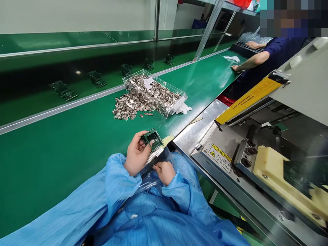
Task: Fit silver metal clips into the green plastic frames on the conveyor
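While green frame (158, 138) in left hand (136, 155), "INJURE HAND" label (220, 158)

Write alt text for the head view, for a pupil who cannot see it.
A person's left hand holds a green openwork part, with the right hand close by. Beyond, on a green work surface, a clear tray of small metallic pieces sits beside a loose pile of more; a machine stands at right.
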`<state>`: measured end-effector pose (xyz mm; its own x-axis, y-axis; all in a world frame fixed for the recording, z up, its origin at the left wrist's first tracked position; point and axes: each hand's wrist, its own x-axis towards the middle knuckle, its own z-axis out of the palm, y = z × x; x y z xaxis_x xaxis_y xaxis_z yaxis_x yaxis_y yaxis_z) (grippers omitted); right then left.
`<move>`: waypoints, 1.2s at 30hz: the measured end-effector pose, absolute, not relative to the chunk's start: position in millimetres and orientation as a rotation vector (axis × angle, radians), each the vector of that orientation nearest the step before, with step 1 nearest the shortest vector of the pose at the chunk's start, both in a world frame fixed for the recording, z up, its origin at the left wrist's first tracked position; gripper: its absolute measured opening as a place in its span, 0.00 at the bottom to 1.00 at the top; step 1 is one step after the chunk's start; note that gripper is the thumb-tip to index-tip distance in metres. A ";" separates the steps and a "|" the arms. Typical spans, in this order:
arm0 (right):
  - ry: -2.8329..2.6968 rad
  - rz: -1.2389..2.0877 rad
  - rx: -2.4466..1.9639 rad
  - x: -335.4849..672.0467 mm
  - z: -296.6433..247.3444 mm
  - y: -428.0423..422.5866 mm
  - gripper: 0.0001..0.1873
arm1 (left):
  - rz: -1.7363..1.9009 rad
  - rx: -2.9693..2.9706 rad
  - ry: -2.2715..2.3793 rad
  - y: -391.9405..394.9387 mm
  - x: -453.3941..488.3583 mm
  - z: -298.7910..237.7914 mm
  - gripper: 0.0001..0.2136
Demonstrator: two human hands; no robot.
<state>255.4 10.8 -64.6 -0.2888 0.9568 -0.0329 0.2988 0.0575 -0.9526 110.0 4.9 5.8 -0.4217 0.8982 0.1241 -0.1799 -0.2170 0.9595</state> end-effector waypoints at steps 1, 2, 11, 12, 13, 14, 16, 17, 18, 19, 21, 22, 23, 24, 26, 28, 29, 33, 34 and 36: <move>-1.732 1.252 -1.284 260.3 -58.7 10.9 0.09 | 1.759 0.935 1.224 4.5 108.9 6.0 0.17; -1.812 1.242 -1.293 265.0 -50.4 10.4 0.08 | 1.767 0.932 1.201 3.7 107.7 6.2 0.18; -1.838 0.864 -0.996 264.5 44.5 3.8 0.09 | 1.666 0.927 1.022 -18.3 106.4 4.7 0.17; -1.789 0.814 -0.975 259.0 46.3 5.0 0.08 | 1.658 0.938 1.021 -19.6 107.0 5.1 0.17; -1.741 0.782 -0.964 253.1 46.4 6.4 0.07 | 1.653 0.950 1.019 -20.4 107.6 5.8 0.17; -1.707 0.770 -0.962 247.1 45.5 7.8 0.06 | 1.653 0.959 1.015 -20.8 108.0 6.6 0.16; -1.682 0.781 -0.983 236.0 42.7 10.1 0.04 | 1.660 0.976 1.004 -21.2 108.7 8.3 0.16; -1.680 0.791 -1.005 231.3 41.7 10.7 0.03 | 1.661 0.987 0.996 -21.4 109.0 9.0 0.16; -1.676 0.796 -1.029 227.5 41.2 11.1 0.02 | 1.659 0.999 0.990 -21.7 109.3 9.5 0.16; -1.671 0.798 -1.050 224.4 41.1 11.1 0.01 | 1.654 1.012 0.986 -22.2 109.7 9.7 0.16; -1.664 0.793 -1.079 220.6 42.3 10.5 0.01 | 1.642 1.036 0.983 -23.3 110.3 9.5 0.16; -1.663 0.790 -1.088 219.7 43.3 10.1 0.02 | 1.636 1.047 0.986 -23.9 110.5 9.1 0.16; -1.666 0.788 -1.098 219.3 44.4 9.8 0.02 | 1.633 1.057 0.994 -24.4 110.5 8.6 0.16; -1.671 0.791 -1.109 219.4 45.6 9.6 0.03 | 1.631 1.066 1.006 -24.9 110.4 7.9 0.16; -1.682 0.810 -1.128 220.3 47.4 10.0 0.04 | 1.624 1.083 1.029 -25.8 109.9 6.9 0.16; -1.671 0.858 -1.144 221.4 47.5 11.7 0.05 | 1.614 1.097 1.046 -26.9 109.1 6.6 0.16; -1.650 0.901 -1.151 221.8 46.7 12.8 0.06 | 1.610 1.103 1.051 -27.5 108.9 6.8 0.16; -1.454 1.214 -1.111 221.9 39.8 16.8 0.13 | 1.587 1.103 1.036 -29.6 109.3 9.9 0.16; -1.386 1.292 -1.079 222.4 38.4 17.0 0.15 | 1.581 1.096 1.024 -29.8 109.5 10.8 0.16; -1.277 1.394 -1.010 226.2 37.9 16.2 0.17 | 1.568 1.068 1.002 -29.2 109.1 12.7 0.16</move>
